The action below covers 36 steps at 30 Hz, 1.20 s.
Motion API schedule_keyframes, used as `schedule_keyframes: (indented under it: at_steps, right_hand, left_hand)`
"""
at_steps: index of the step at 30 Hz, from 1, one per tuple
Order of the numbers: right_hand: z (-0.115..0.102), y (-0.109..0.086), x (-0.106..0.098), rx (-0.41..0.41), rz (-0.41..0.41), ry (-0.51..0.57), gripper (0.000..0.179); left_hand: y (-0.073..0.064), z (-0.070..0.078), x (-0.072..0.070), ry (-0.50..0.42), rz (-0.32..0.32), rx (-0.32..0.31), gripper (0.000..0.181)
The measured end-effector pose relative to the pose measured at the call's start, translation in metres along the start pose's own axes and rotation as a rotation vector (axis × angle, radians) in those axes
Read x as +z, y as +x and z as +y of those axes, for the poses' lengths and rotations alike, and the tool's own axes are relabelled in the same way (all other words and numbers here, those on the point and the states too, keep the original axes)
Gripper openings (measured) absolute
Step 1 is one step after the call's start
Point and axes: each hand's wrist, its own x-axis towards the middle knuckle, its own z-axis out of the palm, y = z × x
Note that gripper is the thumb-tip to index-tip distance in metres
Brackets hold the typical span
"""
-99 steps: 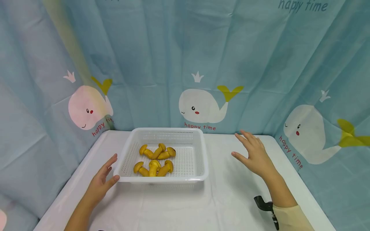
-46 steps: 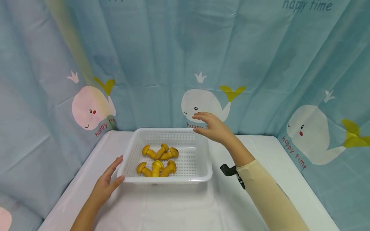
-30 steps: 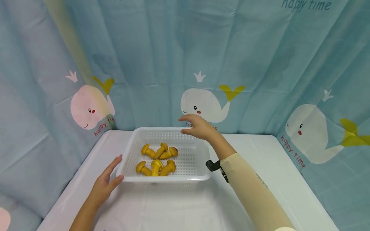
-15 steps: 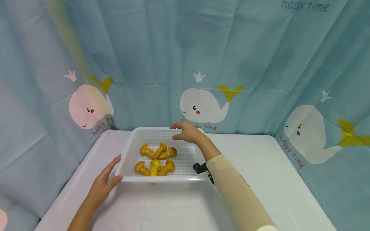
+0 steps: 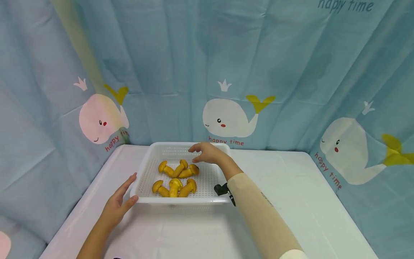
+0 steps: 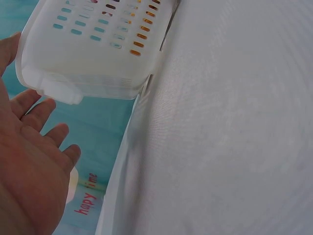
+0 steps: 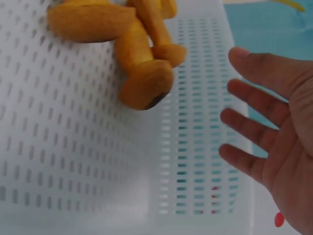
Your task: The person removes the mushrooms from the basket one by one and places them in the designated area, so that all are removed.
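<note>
A white perforated plastic basket (image 5: 200, 200) stands on the table with several yellow-brown mushrooms, some in a back group with the mushroom with a dark-edged cap (image 5: 193, 169) at its right, others in a front row around the pale yellow mushroom (image 5: 175, 187). Above the basket's back right part hovers my right hand (image 5: 209, 154), fingers parted, holding nothing. In the right wrist view its fingertips are apart from the dark-edged mushroom (image 7: 146, 85). My left hand (image 5: 115, 205) is at the basket's front left corner, fingers extended; in the left wrist view its thumb (image 6: 9, 49) meets the rim.
The table (image 5: 181, 233) has a white cover. Blue curtains (image 5: 168, 72) printed with whales close off the back and both sides. A black device (image 5: 221, 189) is strapped at the right wrist, near the basket's right rim.
My right hand has come from the right side of the table, leftward and then down over the basket. The left hand stays at the corner; the mushrooms have not moved.
</note>
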Motion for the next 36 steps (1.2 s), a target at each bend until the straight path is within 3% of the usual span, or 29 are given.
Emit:
schedule_keyframes:
  at_steps: [6, 22, 36]
  right_hand:
    - [0.008, 0.002, 0.007, -0.018, -0.05, 0.024, 0.044]
    - [0.023, 0.007, 0.017, 0.007, -0.15, -0.072, 0.048]
    - [0.036, 0.006, 0.02, 0.01, -0.182, -0.057, 0.046]
  left_hand:
    - [-0.001, -0.004, 0.0, 0.007, -0.006, -0.025, 0.074]
    - [-0.001, -0.005, 0.001, 0.015, -0.004, -0.036, 0.074]
    - [-0.001, -0.004, 0.0, 0.022, -0.009, -0.036, 0.074]
